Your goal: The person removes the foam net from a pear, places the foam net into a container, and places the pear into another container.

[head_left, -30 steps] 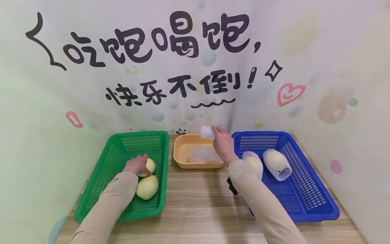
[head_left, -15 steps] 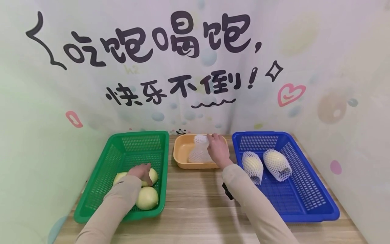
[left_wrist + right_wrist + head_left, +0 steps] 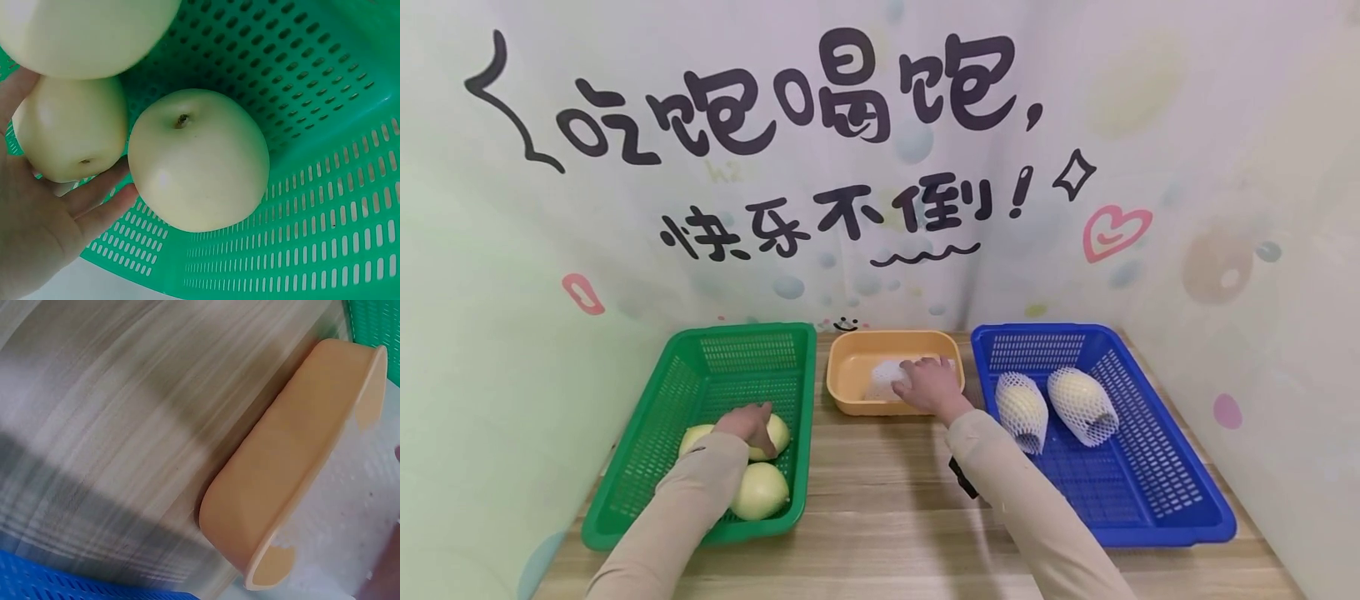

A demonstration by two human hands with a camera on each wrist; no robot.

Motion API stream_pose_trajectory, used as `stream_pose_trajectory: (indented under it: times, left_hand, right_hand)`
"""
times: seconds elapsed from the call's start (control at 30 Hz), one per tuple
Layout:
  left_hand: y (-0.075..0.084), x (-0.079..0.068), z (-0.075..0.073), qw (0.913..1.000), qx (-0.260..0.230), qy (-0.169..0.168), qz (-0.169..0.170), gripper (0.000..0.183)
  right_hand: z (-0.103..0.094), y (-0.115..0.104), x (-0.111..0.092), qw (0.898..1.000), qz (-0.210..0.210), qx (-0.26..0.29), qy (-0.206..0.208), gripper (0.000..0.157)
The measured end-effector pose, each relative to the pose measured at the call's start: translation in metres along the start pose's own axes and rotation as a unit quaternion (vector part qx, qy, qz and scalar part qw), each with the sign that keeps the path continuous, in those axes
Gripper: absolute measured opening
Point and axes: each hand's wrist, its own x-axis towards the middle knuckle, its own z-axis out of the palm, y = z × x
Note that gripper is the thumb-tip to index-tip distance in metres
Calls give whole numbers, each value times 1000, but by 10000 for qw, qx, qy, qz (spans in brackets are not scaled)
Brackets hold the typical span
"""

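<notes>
Base: Where's the left hand [image 3: 748, 422]?

Operator: I have it down inside the green basket [image 3: 752, 354], gripping a pale pear [image 3: 72, 134]. On my left wrist feed the thumb lies on one side of it and fingers on the other, the fingertips close up against a second pear [image 3: 197, 162]. A third pear [image 3: 760, 492] sits nearer the wearer, in the same basket.

Base: And the right hand [image 3: 932, 385]?

Operator: That one is over the orange box [image 3: 850, 371], its fingers at the white foam netting [image 3: 886, 379] inside. I can't tell whether they pinch the netting or just rest on it; my right wrist feed catches only a blurred edge of the hand.

Base: What's on the far right?

Operator: I see a blue basket [image 3: 1120, 500]. One netted pear [image 3: 1022, 408] lies by the wall nearest the box, and another netted pear [image 3: 1078, 402] is just beside it, each in its white mesh sleeve. All three containers stand on a wood-grain surface [image 3: 880, 508], the box between the baskets, and behind them hangs a pale backdrop [image 3: 1225, 125] with large black lettering.
</notes>
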Motion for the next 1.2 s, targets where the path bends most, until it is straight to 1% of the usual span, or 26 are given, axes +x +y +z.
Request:
stream_pose_trajectory:
  times: [0.1, 0.2, 0.3, 0.4, 0.53, 0.67, 0.77, 0.9, 0.97, 1.0, 1.07, 1.1, 1.2]
  left_hand:
    - [1, -2, -1, 10000, 55, -40, -69, 83]
    - [1, -3, -1, 9998, 153, -10, -94, 83]
    - [2, -4, 0, 9994, 317, 101, -44, 83]
    - [3, -4, 0, 9987, 475, 181, -6, 81]
    - [4, -4, 0, 9980, 596, 205, -5, 78]
    - [5, -7, -1, 9983, 563, 166, -17, 77]
    - [6, -10, -3, 9987, 491, 146, -24, 77]
    - [9, -13, -6, 9992, 366, 124, 33, 77]
    - [10, -13, -8, 9994, 318, 119, 83, 76]
    - [11, -13, -9, 9994, 293, 123, 109, 75]
    - [12, -12, -11, 9992, 295, 196, 167, 73]
    - [13, -11, -12, 9988, 317, 295, 221, 71]
    - [17, -8, -16, 9960, 324, 737, 381, 64]
  right_hand:
    - [3, 0, -2, 9982, 100, 66, -591, 51]
    - [8, 1, -4, 9952, 176, 209, -939, 51]
    - [14, 4, -6, 9935, 163, 344, -1074, 51]
    - [18, 6, -6, 9929, 148, 513, -1067, 54]
    - [19, 11, -5, 9954, 46, 514, -808, 56]
    - [12, 16, -5, 9984, -79, 434, -350, 57]
    - [0, 21, -7, 9984, -290, 492, 43, 56]
    - [-23, 31, -13, 9948, -601, 564, 605, 50]
    - [-35, 37, -17, 9922, -665, 593, 870, 47]
    - [-40, 41, -19, 9914, -630, 616, 963, 46]
    - [-50, 49, -22, 9899, -566, 672, 1113, 44]
    - [-55, 53, -25, 9893, -493, 735, 1160, 43]
    - [-69, 67, -31, 9876, -188, 910, 1267, 42]
